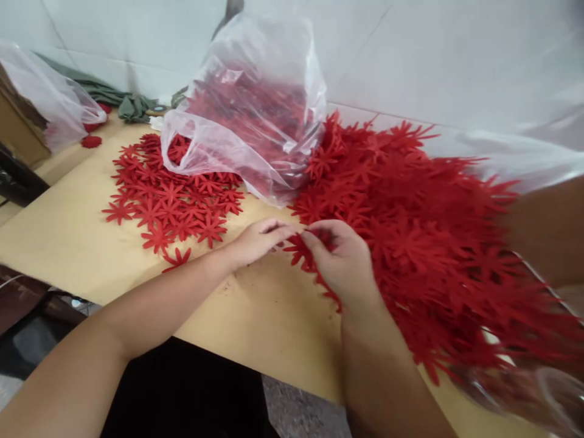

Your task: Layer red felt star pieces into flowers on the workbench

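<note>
The right hand (342,261) holds a small bunch of red flowers (298,249), its fingers curled round them and the thumb pressed on top. The left hand (258,240) meets it at the bunch's near edge, fingertips pinched on the outermost piece. Both hands hover just above the bench (274,322), at the left edge of the big pile (433,243).

Procedure for the separating step, as judged from the frame:
- Keep the right-hand grip firm but flat, so the thin arms are not creased.
- Pinch one layer only with the left fingertips; the pieces appear to cling together, so slide the thumb sideways to free a single edge before pulling.
- Pull along the plane of the piece, not upward, to avoid tearing a narrow arm.

The flowers are flat cut-outs, seemingly felt, uniformly red, each with many slim pointed arms radiating from a small centre. Those in the hands are partly hidden by the fingers; their count cannot be told.

Left of the big pile, single flowers lie spread flat in a patch (168,201). Behind that pile's left edge stands a clear bag (255,103) holding more red pieces.
</note>
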A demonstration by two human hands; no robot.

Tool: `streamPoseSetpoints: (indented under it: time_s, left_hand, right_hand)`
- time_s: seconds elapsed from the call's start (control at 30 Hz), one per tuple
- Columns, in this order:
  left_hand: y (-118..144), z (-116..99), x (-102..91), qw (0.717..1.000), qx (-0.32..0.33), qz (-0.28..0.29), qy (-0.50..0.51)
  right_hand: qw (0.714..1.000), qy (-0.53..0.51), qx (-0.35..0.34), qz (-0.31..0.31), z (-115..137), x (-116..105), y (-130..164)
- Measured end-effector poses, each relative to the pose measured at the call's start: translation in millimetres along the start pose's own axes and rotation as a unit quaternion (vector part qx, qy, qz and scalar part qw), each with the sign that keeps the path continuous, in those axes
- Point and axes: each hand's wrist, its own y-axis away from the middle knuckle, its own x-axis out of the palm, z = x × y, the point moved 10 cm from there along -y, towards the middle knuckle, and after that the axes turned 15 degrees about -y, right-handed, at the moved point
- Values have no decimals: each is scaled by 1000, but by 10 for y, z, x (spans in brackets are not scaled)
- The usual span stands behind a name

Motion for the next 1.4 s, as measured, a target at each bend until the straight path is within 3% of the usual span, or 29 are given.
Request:
streamPoseSetpoints:
  time_s: [0.1,0.17,0.37,0.53,0.67,0.83,0.93,1.0,1.07,1.17,1.27,1.33,1.4]
  left_hand:
    - [14,-3,143,998,26,55,0]
    - [7,11,171,998,40,55,0]
    - [-64,154,28,999,-1,-10,37]
    - [-42,103,-69,998,-1,-45,36]
    - [-10,51,-69,999,7,-41,28]
    - [-14,34,51,999,14,25,32]
    - [-33,51,25,1000,14,6,22]
    - [-41,77,-25,1000,1,-20,4]
    - [-42,101,-73,999,-15,-39,-18]
    - [-41,119,-131,997,-29,-57,-45]
    - [-42,110,-147,996,-28,-58,-65]
    - [-38,98,-143,996,-29,-55,-66]
    - [-30,89,-137,996,-36,-54,-55]
  right_hand:
    - [991,-62,12,-116,-91,-201,15]
    - [986,-92,26,-138,-131,-185,47]
    - [984,-140,94,-47,-170,143,90]
    - [972,-197,128,-9,-240,219,91]
    - [976,-180,123,-24,-214,152,91]
    - [986,-98,100,-84,-165,22,99]
    - [990,-92,71,-80,-145,12,52]
    - [990,-77,48,-106,-131,-136,11]
    - [980,-38,22,-194,-103,-494,14]
    - [942,90,-3,-322,15,-1065,106]
    - [905,239,17,-351,137,-1272,157]
    - [909,255,-14,-330,235,-1139,151]
    - [957,167,-46,-233,240,-768,75]
